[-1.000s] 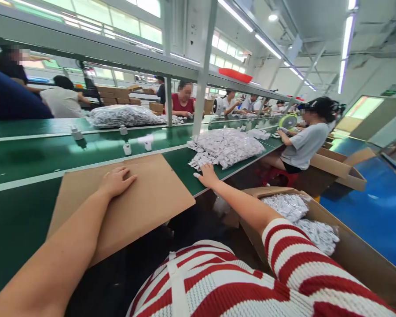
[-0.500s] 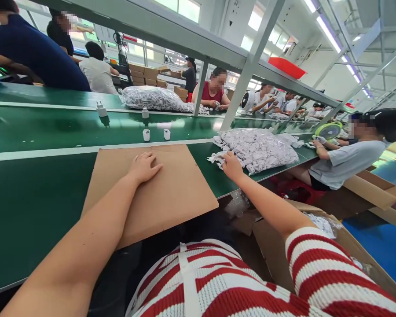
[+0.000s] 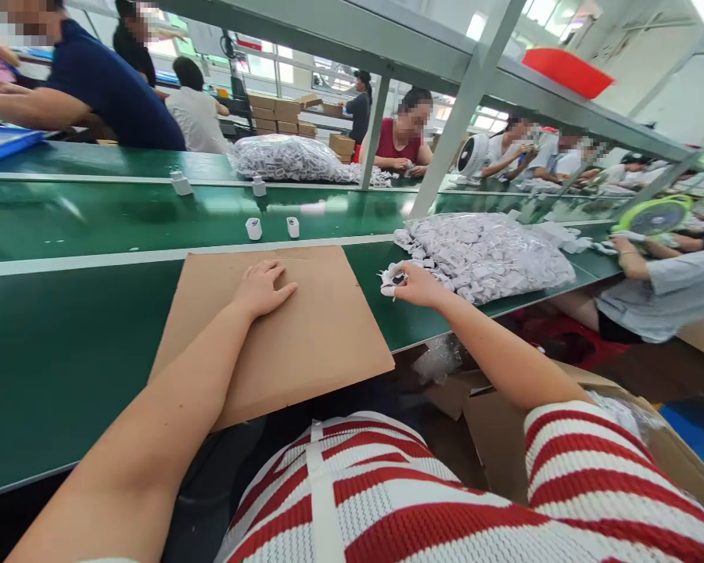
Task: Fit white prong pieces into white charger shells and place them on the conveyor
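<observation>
Left hand (image 3: 264, 288) lying flat, fingers spread, on cardboard sheet (image 3: 305, 344) — holding nothing. Right hand (image 3: 415, 285) pinching small white bagged part (image 3: 389, 279) at near edge of heap of bagged parts (image 3: 486, 254), on green tabletop (image 3: 64, 344) right of cardboard. Two white adapters (image 3: 271, 228) standing on conveyor belt (image 3: 117, 219) beyond sheet — well apart from both hands.

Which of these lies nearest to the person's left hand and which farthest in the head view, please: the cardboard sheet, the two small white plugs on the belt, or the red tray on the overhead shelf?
1. Cardboard sheet: directly under the left hand, touching it.
2. Two small white plugs: just beyond the sheet, on the belt.
3. Red tray: far up on the right, on the shelf.
</observation>
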`<action>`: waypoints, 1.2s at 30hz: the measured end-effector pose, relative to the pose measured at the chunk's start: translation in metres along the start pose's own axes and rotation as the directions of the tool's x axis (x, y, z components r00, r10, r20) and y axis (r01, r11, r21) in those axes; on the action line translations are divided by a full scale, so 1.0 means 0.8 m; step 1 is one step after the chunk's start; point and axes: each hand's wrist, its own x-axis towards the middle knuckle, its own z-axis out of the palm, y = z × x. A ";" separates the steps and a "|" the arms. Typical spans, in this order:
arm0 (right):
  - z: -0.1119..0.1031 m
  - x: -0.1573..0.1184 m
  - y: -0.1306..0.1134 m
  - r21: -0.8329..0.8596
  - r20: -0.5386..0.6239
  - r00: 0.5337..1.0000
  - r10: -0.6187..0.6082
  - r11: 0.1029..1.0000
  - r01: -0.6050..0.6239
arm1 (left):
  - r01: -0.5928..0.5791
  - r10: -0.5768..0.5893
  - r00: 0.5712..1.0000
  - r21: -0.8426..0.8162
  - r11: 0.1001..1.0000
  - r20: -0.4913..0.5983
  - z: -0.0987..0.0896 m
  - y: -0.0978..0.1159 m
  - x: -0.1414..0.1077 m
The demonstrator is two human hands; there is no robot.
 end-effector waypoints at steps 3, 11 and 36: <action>0.020 0.015 -0.027 0.530 0.097 0.994 -0.059 0.848 -0.002 | 0.062 -0.059 0.998 -0.082 0.995 0.029 -0.011 0.005 0.004; 0.098 0.076 -0.082 0.873 0.281 0.941 -0.188 0.457 -0.170 | 0.520 -0.538 0.820 -0.136 0.843 -0.196 -0.076 -0.052 0.108; 0.108 0.081 -0.083 0.908 -0.067 0.996 -0.063 0.410 0.087 | -0.187 0.200 0.980 -0.407 0.894 -0.010 -0.011 0.064 -0.010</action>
